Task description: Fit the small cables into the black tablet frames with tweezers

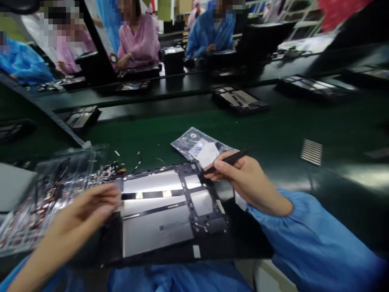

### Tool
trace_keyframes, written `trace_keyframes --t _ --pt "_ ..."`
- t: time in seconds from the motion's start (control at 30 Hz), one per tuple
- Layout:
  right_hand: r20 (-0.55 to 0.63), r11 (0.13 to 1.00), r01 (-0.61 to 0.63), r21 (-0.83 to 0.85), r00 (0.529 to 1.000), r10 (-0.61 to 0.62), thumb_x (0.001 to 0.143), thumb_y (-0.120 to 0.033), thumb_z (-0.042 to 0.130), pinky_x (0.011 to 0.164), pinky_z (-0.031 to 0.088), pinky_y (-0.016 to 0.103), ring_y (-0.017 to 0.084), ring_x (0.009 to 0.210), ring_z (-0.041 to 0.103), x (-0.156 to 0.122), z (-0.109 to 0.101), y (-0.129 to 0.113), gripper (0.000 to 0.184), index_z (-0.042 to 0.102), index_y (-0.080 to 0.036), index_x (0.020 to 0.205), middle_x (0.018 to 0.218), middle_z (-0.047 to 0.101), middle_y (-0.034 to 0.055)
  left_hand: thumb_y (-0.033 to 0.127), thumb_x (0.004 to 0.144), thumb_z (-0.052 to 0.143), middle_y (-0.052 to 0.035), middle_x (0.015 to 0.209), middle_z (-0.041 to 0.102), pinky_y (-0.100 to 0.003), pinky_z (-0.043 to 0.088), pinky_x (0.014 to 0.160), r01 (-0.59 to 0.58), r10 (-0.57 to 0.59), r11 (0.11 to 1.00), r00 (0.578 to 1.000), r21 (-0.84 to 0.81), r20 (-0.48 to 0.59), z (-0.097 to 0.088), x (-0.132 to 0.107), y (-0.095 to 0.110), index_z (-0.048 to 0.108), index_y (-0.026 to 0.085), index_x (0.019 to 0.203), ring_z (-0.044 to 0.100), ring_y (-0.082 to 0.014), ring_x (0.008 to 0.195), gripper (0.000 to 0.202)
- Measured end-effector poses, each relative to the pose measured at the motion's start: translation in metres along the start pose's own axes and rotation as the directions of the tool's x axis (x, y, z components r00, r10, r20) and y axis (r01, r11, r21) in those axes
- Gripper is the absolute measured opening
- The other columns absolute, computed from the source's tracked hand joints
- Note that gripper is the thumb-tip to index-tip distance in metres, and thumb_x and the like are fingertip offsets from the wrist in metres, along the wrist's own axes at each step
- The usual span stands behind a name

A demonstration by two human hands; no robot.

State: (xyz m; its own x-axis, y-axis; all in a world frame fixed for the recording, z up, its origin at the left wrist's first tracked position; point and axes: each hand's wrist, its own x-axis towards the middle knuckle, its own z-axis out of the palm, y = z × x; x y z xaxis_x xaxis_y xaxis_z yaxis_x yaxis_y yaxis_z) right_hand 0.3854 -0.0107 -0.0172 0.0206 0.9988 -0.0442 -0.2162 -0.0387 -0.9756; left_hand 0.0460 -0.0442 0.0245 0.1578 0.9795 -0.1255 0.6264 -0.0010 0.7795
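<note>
An opened tablet-like device (158,211) with silver metal plates and a black frame lies in front of me, a dark ribbon running across it. My right hand (234,172) is closed around black tweezers (232,157), held like a pen, their tip pointing down at the device's upper right corner. At the device's left edge is my left hand (94,207), blurred by motion; whether its fingers hold anything cannot be made out. Behind the device, a clear plastic bag (185,142) with a white label (206,155) lies partly behind my right hand.
Clear plastic trays (45,194) of small parts stand on the left, beside a heap of small parts (106,172). Stacked devices (238,100) sit on the green bench (146,125). A ridged metallic piece (311,152) lies to the right. Co-workers (139,40) sit opposite.
</note>
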Motion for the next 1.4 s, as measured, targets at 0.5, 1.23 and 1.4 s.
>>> trace_keyframes --t 0.5,1.23,1.4 --pt "0.355 0.899 -0.432 0.071 0.853 0.382 0.064 -0.037 0.081 0.050 0.052 0.014 0.009 0.050 0.064 0.019 0.075 -0.005 0.029 0.063 -0.015 0.069 0.064 0.071 0.0034 0.020 0.072 0.067 -0.0019 0.082 0.064 -0.025 0.048 0.069 0.189 0.048 0.817 0.920 -0.545 0.389 0.059 0.033 0.048 0.058 0.016 0.088 0.057 -0.0098 0.069 0.019" --pt "0.230 0.895 0.135 -0.426 0.972 -0.037 0.075 -0.045 0.068 0.063 0.056 0.033 0.021 0.068 0.069 0.045 0.081 0.011 0.027 0.062 -0.019 0.079 0.067 0.069 0.0023 0.029 0.082 0.058 -0.0041 0.088 0.064 -0.026 0.054 0.067 -0.041 0.080 0.954 0.990 -0.296 0.119 0.049 0.030 0.017 0.059 0.017 0.099 0.061 -0.0138 0.077 0.021" --pt "0.231 0.832 0.193 -0.520 0.969 -0.081 0.078 -0.042 0.065 0.062 0.054 0.034 0.021 0.066 0.068 0.044 0.082 0.012 0.021 0.063 -0.021 0.077 0.068 0.068 0.0014 0.029 0.083 0.058 -0.0046 0.091 0.066 -0.024 0.053 0.065 -0.055 0.084 0.963 0.992 -0.264 0.097 0.052 0.030 0.015 0.058 0.018 0.099 0.062 -0.0134 0.077 0.020"
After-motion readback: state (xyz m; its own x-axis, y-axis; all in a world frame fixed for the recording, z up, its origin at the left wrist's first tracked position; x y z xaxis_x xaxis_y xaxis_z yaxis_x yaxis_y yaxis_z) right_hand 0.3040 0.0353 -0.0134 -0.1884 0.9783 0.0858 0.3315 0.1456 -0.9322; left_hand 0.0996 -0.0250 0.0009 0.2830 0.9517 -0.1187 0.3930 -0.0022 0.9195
